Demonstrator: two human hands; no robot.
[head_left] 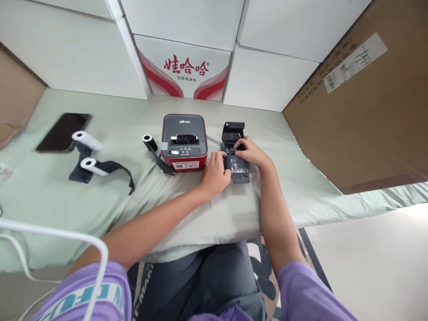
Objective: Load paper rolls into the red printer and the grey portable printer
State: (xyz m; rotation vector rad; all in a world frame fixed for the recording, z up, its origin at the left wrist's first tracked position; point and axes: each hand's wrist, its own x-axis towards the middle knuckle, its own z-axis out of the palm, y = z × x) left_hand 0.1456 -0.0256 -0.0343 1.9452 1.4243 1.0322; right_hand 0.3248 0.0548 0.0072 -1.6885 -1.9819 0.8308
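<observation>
Right of centre, left hand (216, 174) and right hand (251, 151) curled, fingertips pinching a flat glossy black ribbon cartridge (238, 168) beside a boxy red-and-grey label printer (183, 141) on pale green cloth (100, 200).

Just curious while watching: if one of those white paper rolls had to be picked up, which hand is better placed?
Probably the left hand. It rests on the near side of the dark cartridge, closer to the white rolls lying far left of the red label printer. The right hand would have to cross over both.
</observation>
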